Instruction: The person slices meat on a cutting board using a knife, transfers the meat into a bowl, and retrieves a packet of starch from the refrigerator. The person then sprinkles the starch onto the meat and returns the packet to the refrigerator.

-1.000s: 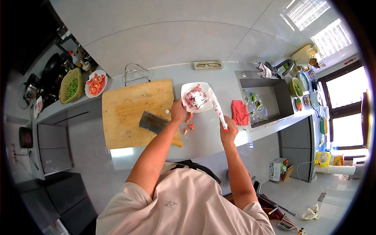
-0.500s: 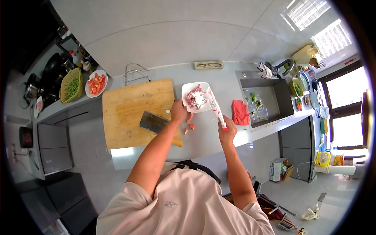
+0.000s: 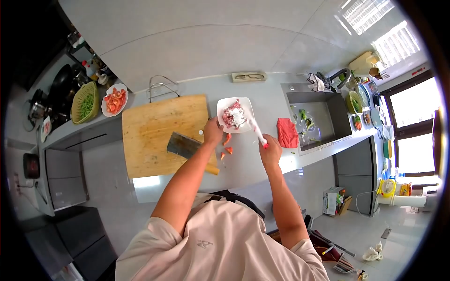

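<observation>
My left hand (image 3: pixel 213 132) grips the lower left edge of a white square bowl (image 3: pixel 247 105). Inside lie pieces of raw reddish meat (image 3: pixel 232 108) with white powder on top. In my right hand (image 3: pixel 271 151) is a narrow white packet with red markings (image 3: pixel 255 129), its far end at the bowl's right edge. Whether powder is coming out of it cannot be made out. A cleaver (image 3: pixel 183 145) lies partly under my left forearm on a wooden cutting board (image 3: pixel 150 126), its yellowish handle sticking out past the board. Small red scraps (image 3: pixel 228 150) lie on the counter below the bowl.
A red cloth (image 3: pixel 287 133) lies between the bowl and the sink (image 3: pixel 340 112), which holds vegetable scraps. Left of the board stand a plate of cut tomatoes (image 3: pixel 115 99) and a basket of green beans (image 3: pixel 85 104). A wire rack (image 3: pixel 161 89) stands behind the board.
The packet has turned so that it looks narrower, and my right hand has shifted slightly up and left. The bowl and my left hand stay nearly in place.
</observation>
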A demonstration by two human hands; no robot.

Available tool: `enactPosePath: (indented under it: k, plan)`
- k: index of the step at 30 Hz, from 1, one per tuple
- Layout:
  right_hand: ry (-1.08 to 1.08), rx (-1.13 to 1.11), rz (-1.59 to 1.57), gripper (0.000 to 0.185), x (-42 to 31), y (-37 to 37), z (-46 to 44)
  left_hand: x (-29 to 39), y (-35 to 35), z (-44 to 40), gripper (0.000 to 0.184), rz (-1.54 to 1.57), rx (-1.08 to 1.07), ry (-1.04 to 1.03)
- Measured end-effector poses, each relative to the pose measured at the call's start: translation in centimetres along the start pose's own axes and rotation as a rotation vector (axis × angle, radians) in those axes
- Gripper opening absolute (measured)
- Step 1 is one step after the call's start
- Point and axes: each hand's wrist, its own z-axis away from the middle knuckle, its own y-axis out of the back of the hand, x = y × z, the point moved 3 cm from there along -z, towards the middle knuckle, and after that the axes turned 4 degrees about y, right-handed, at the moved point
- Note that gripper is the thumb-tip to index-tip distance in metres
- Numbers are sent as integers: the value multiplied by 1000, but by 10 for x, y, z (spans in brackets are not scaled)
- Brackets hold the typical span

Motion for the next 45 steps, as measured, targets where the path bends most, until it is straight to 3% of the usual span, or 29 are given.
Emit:
enactPosePath:
  k: [7,10,15,19,26,29,36,39,43,45]
  plan:
    - [84,104,-7,30,-15,18,-6,-8,-5,-8,29,12,20,-32]
    - [64,-25,69,31,2,2,-1,-12,-9,-4,29,-29,33,-40]
    - [154,111,6,32,-15,23,-8,-4,-2,-5,29,9,14,-41]
    - [80,6,69,32,5,4,-1,-5,-6,-3,27,-21,24,-15]
    - [160,143,-38,26,-7,18,0,-5,-2,-6,30,14,3,0]
    - [11,-15,72,28,16,2,11,-13,-9,-5,31,-29,22,22]
    - [183,148,-40,27,7,12,7,-5,-4,-3,30,11,8,-5]
    - [58,2,64,28,16,4,10,-1,-2,-4,27,-24,23,-30]
    - [151,146,-48,30,-5,21,7,-5,-4,-4,29,7,13,-27]
    - [106,31,33,27,7,10,9,-2,-3,-2,30,15,30,-19]
